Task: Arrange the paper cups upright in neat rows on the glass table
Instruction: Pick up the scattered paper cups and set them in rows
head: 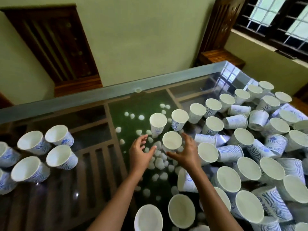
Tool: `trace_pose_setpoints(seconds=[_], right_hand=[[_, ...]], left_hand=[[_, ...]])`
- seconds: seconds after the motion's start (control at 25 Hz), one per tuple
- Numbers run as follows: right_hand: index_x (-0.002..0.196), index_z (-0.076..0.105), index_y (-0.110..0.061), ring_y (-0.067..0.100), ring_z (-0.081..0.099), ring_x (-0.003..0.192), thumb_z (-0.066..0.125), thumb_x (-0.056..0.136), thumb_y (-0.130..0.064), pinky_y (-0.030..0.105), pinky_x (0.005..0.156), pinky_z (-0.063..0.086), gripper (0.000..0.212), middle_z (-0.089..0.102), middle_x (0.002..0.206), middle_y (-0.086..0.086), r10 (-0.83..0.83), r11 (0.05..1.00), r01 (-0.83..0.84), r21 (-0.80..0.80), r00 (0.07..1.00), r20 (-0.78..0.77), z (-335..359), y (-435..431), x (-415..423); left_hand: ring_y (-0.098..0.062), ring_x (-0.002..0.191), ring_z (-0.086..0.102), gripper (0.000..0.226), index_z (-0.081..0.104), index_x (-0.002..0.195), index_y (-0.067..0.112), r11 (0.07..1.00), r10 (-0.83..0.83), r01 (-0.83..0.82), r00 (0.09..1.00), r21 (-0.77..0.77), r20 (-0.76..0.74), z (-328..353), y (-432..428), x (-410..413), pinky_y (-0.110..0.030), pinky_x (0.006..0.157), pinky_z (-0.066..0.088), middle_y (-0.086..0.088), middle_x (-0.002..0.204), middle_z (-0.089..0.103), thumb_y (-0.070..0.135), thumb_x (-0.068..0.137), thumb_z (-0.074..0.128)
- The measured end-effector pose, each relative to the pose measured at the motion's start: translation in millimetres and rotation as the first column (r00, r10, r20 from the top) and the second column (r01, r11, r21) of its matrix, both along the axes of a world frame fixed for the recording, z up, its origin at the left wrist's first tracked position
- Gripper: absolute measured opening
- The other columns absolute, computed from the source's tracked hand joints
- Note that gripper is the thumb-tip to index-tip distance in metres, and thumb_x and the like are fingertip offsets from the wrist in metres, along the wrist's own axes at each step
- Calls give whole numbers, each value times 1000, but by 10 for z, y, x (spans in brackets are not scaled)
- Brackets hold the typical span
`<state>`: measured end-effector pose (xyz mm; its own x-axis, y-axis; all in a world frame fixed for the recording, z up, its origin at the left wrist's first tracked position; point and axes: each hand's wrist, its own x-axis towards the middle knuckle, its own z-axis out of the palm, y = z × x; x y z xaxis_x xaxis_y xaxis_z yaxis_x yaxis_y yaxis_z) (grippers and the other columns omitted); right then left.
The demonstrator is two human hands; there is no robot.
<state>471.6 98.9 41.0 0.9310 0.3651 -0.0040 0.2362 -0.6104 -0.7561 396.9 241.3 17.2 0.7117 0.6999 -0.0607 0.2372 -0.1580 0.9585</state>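
Observation:
Several white paper cups with blue wave print stand or lie on the glass table (93, 97). One upright cup (172, 141) stands in the middle between my hands. My left hand (141, 151) hovers just left of it with fingers spread and relaxed, not touching. My right hand (187, 151) sits against its right side, fingers straight, thumb under the cup's base area. A row of upright cups (179, 116) runs toward the far right. A jumbled pile (260, 147) of upright and toppled cups fills the right. A small upright group (57, 151) stands at the left.
Under the glass are a wooden frame (100, 157) and green turf with white pebbles (158, 160). A wall, a dark wooden door and a barred window lie beyond the table's far edge. More cups (181, 210) stand near the front edge.

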Motion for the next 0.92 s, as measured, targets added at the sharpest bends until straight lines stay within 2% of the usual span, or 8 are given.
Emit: trace_pose_setpoints(seconds=[0.12,0.2,0.32,0.44,0.52,0.64,0.76,0.92], right_hand=[[137,37,-7,23,41,125,87,58,-24,19,98,27,94,45,132,12,64,998,-64,3,997,-41,-112,73,95],[133,42,-7,23,45,121,85,58,-21,15,93,28,88,49,128,10,56,998,-55,25,998,-23,-180,126,141],[127,49,-7,22,51,115,84,57,-15,13,88,30,79,54,122,9,5,998,-5,62,1000,-1,-231,154,177],[125,52,-6,22,53,113,84,56,-11,16,91,34,77,57,119,8,-11,995,11,104,1000,2,-261,172,206],[124,53,-5,20,54,111,84,55,-10,12,90,33,75,58,118,8,-22,993,20,117,1000,10,-264,202,206],[124,52,-5,18,53,113,85,55,-9,15,93,34,76,57,122,7,-25,991,22,131,1000,17,-241,299,191],[128,49,-9,16,51,116,86,56,-13,24,96,39,80,54,128,3,55,992,-54,118,999,-1,-180,576,118],[128,48,-11,17,50,114,85,59,-16,25,94,41,79,54,126,4,179,980,-178,89,984,7,-135,1112,-58]], left_hand=[[-18,114,51,70,48,127,7,998,54,-55,998,-31,-26,-108,90,359,-36,99,44,-12,129,54,6,65,80],[-17,117,47,82,42,133,6,997,72,-73,996,-22,-45,-153,141,569,-32,101,40,-13,135,48,9,62,83],[-22,126,44,91,40,135,8,998,50,-48,997,26,-61,-210,180,812,-39,106,37,-9,138,46,14,57,87],[-21,119,49,84,48,128,9,997,61,-59,998,56,-35,-243,189,970,-28,98,40,-7,129,55,16,55,88],[-19,109,54,75,53,121,8,993,100,-100,995,63,2,-233,211,988,-23,90,41,-8,121,60,13,54,88],[-18,108,55,71,55,118,8,983,179,-181,983,39,49,-196,345,835,-29,91,45,-8,120,61,11,55,87],[-12,106,51,73,54,121,13,946,321,-321,947,40,14,-171,671,479,-27,88,43,-3,121,59,18,57,87],[-15,108,53,71,54,121,15,886,459,-459,888,58,22,-135,1177,-23,-25,90,41,-3,119,60,18,58,86]])
